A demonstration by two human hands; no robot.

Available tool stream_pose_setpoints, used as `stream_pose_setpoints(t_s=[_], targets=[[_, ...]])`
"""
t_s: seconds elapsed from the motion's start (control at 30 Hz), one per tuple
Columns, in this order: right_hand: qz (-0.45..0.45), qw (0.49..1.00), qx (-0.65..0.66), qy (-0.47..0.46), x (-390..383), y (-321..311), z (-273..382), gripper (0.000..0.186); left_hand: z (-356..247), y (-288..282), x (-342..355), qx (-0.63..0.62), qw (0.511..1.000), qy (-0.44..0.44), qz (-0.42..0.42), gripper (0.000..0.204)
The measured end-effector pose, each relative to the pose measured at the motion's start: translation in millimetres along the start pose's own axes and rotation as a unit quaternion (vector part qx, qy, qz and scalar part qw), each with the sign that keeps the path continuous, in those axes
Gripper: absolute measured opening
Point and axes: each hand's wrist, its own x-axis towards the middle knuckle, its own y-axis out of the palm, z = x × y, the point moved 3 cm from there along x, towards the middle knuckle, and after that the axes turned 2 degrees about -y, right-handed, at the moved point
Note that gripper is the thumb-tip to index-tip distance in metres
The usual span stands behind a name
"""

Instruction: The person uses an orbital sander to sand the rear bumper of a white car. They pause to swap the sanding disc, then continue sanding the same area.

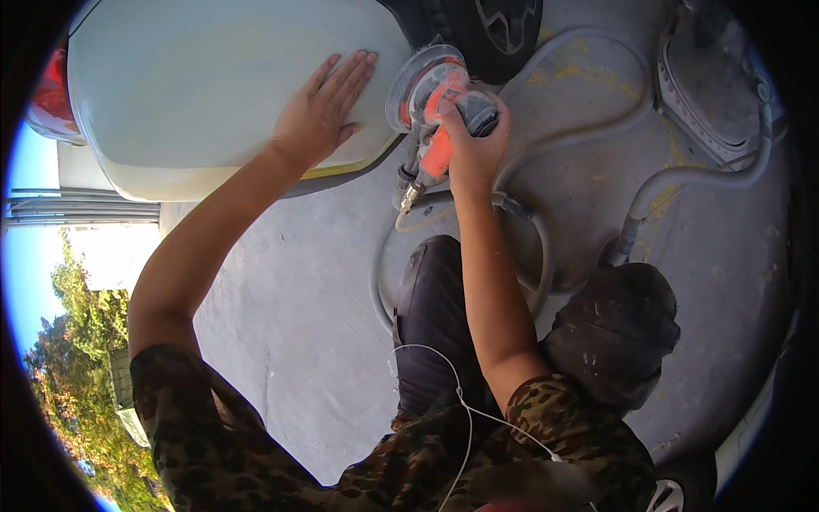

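Short camouflage sleeves [554, 410] end well behind the bare hands [317, 115]. Trousers [433, 316] are dark, and a thin white cable [461, 393] hangs.

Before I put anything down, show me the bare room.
Widest: the floor between the left arm and the grey hose by the bent leg. The pale panel is bare between the red light and the left hand, though likely only for passing a hand. Crowded: right of the right hand, with more hose looping, and around the sander, by the black tyre.
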Motion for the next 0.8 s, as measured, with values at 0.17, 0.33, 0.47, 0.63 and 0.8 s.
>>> stream_pose_setpoints(t_s=[0.17,0.33,0.47,0.63,0.8], targets=[[0.054,0.996,-0.069,-0.027,-10.6,14.5,-0.4,0.072,-41.5,26.8,-53.4,-0.029,0.996,0.073,0.036,0.086],[0.124,0.979,-0.108,-0.122,-29.7,61.4,4.2,0.070,-84.9,42.6,-159.3,-0.269,0.950,0.116,0.105,0.074],[0.129,0.975,-0.095,-0.151,-25.1,79.5,9.3,0.068,-112.7,47.7,-231.5,-0.345,0.924,0.044,0.160,0.070],[0.115,0.992,-0.045,-0.018,-19.0,64.2,-2.8,0.068,-101.2,51.6,-238.7,-0.296,0.950,-0.092,0.026,0.072],[0.134,0.977,-0.098,-0.131,-51.1,77.4,2.8,0.071,-12.8,50.5,-206.9,-0.129,0.922,-0.272,-0.246,0.074]])
